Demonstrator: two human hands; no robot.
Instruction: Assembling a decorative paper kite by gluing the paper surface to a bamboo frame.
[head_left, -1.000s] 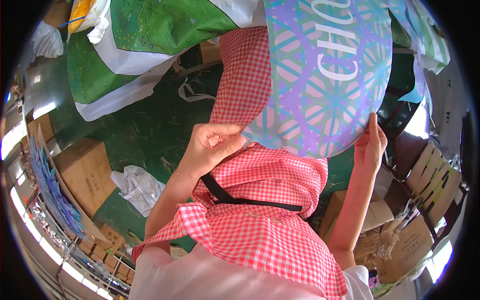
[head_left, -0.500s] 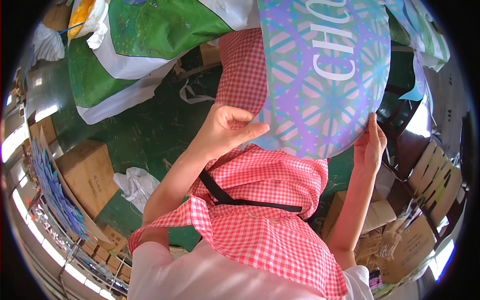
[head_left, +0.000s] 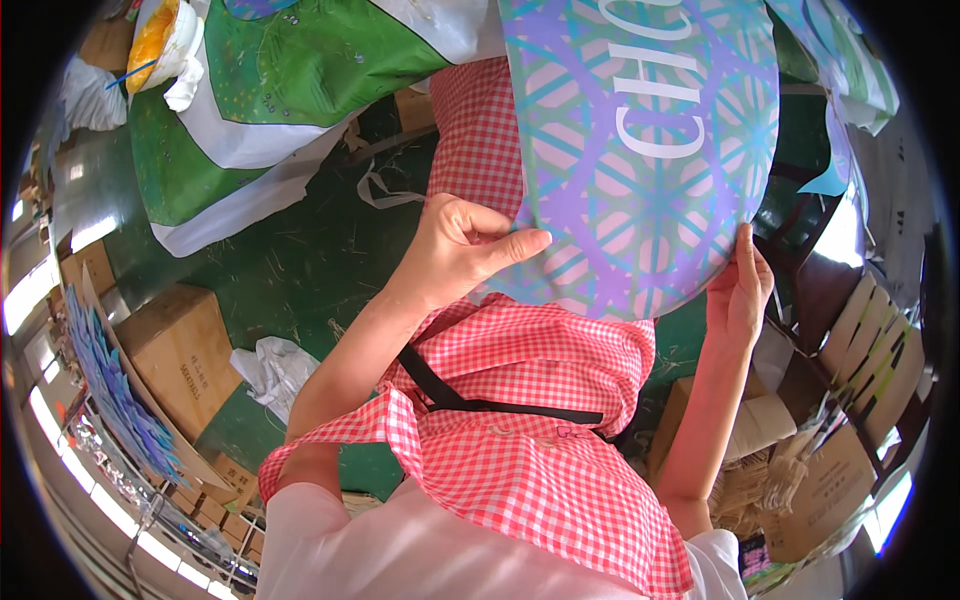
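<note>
Shifted left hand (head_left: 450,255) farther out from checked apron (head_left: 555,470), along one edge of patterned panel (head_left: 650,215), apparently pinching there, gripping the opposite edge in right hand (head_left: 737,292), holding panel partly over apron, risking a crease or slip if pulling unevenly.

Printed sheet with a rounded lower end (head_left: 650,195), pinched at its lower left and lower right margins.
Teal-blue lines and violet bands form a starburst lattice over pale pink shapes on a muted green ground; large white lettering runs sideways up it. It hangs spread out in the upper part of the view, right of centre, its left edge nearly straight, its top running out of sight.
</note>
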